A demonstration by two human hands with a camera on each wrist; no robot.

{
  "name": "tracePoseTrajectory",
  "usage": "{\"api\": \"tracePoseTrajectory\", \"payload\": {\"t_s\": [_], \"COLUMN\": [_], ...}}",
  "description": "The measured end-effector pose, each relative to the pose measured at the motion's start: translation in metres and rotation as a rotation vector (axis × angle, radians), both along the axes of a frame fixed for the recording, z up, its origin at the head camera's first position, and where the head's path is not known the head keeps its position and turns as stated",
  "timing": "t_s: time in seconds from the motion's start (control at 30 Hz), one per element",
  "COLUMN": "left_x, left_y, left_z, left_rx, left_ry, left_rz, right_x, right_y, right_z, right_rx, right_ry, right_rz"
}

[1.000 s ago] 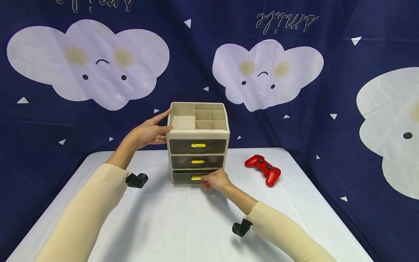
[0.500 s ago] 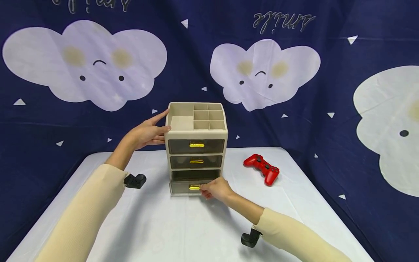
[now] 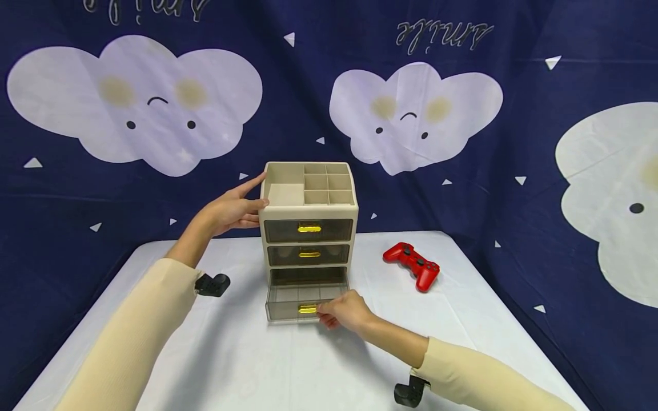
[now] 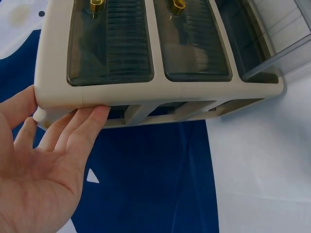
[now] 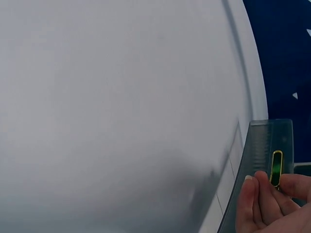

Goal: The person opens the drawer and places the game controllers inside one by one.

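A cream desktop organizer (image 3: pixel 311 212) with dark see-through drawers stands at the far side of the table. My left hand (image 3: pixel 231 212) steadies its left side, the thumb at the top front edge; in the left wrist view the extended fingers (image 4: pixel 80 131) press against the side wall. With my right hand (image 3: pixel 345 310) I pinch the right end of the gold drawer handle (image 3: pixel 307 309) on the bottom drawer (image 3: pixel 283 311). That drawer is pulled well out, and dividers show inside it. In the right wrist view thumb and fingertips meet at the handle (image 5: pixel 276 167).
A red game controller (image 3: pixel 412 266) lies on the white-covered table (image 3: pixel 247 359), to the right of the organizer. Compartments (image 3: pixel 328 184) divide the organizer's top. Behind the table hangs a dark blue cloth (image 3: pixel 293 114) with cloud prints.
The bottom drawer has slid out from nearly closed, toward the person, with my right hand moving along on its handle. My left hand keeps its place on the organizer's side.
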State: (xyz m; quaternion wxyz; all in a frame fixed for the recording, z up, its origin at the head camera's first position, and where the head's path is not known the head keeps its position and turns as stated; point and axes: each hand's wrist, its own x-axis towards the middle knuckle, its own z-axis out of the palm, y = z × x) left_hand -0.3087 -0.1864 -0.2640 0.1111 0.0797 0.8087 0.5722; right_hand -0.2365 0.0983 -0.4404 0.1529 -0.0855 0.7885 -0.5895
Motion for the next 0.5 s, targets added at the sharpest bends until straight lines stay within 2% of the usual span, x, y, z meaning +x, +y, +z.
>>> {"api": "tracePoseTrajectory", "payload": {"t_s": [0.3,0.5], "left_x": [0.000,-0.001], "left_y": [0.001,0.000], "left_z": [-0.001,-0.002], "left_rx": [-0.002,-0.019], "left_ry": [0.000,0.012], "left_rz": [-0.001,0.004], "right_x": [0.013,0.014], "right_y": [0.001,0.003], "right_z": [-0.004,-0.009], "right_rx": [-0.030,-0.020], "right_ry": [0.013,0.023], "right_rz": [-0.017,0.002]}}
